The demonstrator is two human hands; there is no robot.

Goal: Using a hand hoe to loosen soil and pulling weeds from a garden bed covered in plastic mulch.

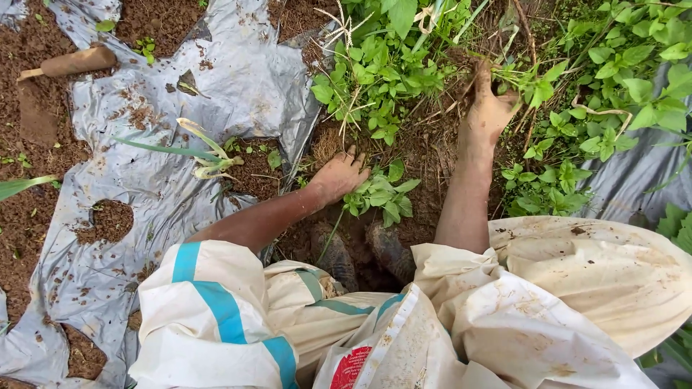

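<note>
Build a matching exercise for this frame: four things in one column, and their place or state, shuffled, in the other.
Things:
1. left hand
2. right hand
3. wooden-handled tool
4. grey plastic sheet

Places or states:
A. lying on bare soil, far left
B. gripping a clump of green weeds
C. spread over the bed, with planting holes
D. pressed on soil beside a small leafy plant

Pairs: 1-D, 2-B, 3-A, 4-C

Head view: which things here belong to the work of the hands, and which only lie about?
In use:
- left hand, flat on brown soil beside small green leafy weeds
- right hand, closed on green weed stems

Lying about:
- wooden-handled tool on the soil
- grey plastic mulch sheet
- pale leafy seedling in a sheet hole
</note>
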